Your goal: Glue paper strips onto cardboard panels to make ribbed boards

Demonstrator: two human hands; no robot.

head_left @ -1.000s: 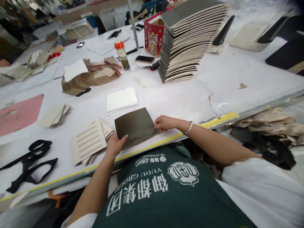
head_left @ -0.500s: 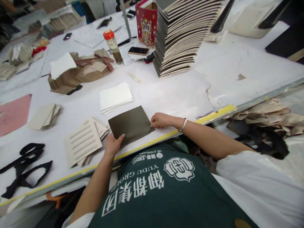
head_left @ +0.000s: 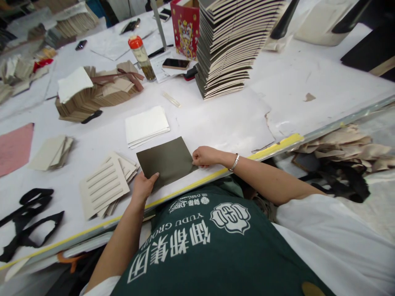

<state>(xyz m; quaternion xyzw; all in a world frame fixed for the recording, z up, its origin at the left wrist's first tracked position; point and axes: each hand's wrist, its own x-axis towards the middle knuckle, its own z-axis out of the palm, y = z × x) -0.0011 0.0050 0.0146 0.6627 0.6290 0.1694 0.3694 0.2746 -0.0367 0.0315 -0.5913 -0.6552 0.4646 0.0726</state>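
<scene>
A dark olive-grey rectangular sheet (head_left: pixel 168 158) lies at the front edge of the white table. My left hand (head_left: pixel 144 187) grips its near left corner, thumb on top and the other fingers hidden beneath. At the sheet's right edge, my right hand (head_left: pixel 203 157) is closed in a pinch on the near corner. Left of the sheet is a loose pile of beige boards, the top one a slotted board (head_left: pixel 105 189) with raised parallel strips. Just beyond the sheet rests a small stack of white sheets (head_left: pixel 147 126).
A tall stack of dark-faced boards (head_left: pixel 234 49) stands at the back beside a red box (head_left: pixel 185 28). Further left are an orange-lidded bottle (head_left: pixel 142 58), a phone (head_left: pixel 175 63) and tied beige bundles (head_left: pixel 98 96). Black strips (head_left: pixel 31 222) lie front left. Yellow tape (head_left: pixel 197 179) marks the table edge.
The whole view has shifted slightly, so everything appears a little further left. Both hands keep the same hold on the dark sheet, which stays in place on the table.
</scene>
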